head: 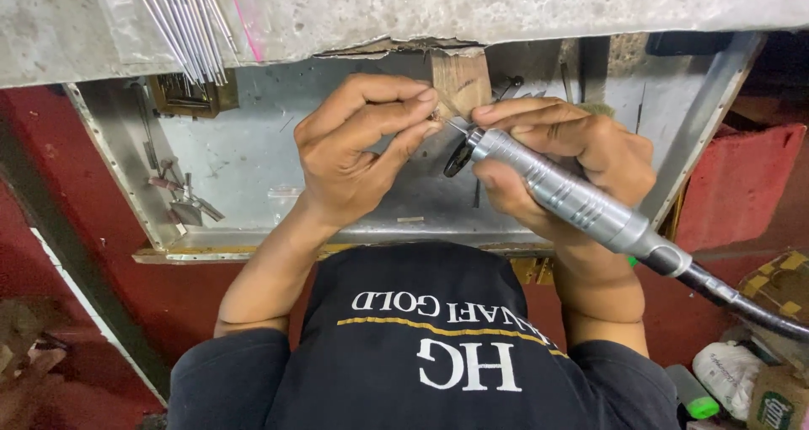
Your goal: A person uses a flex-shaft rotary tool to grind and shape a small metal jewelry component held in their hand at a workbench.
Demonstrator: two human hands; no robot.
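Observation:
My left hand (358,139) pinches a tiny workpiece (435,120) between thumb and fingertips, pressed against a wooden bench peg (461,76); the piece is too small to make out. My right hand (565,152) grips a silver rotary handpiece (560,190) whose thin bit points at the pinched piece. A dark flexible shaft (742,303) runs from the handpiece off to the lower right.
A metal catch tray (244,164) sits under the bench, with small tools (181,202) at its left. A clear bag of thin metal rods (185,21) lies on the grey benchtop. Red bag (733,185), bags and boxes (758,371) crowd the right floor.

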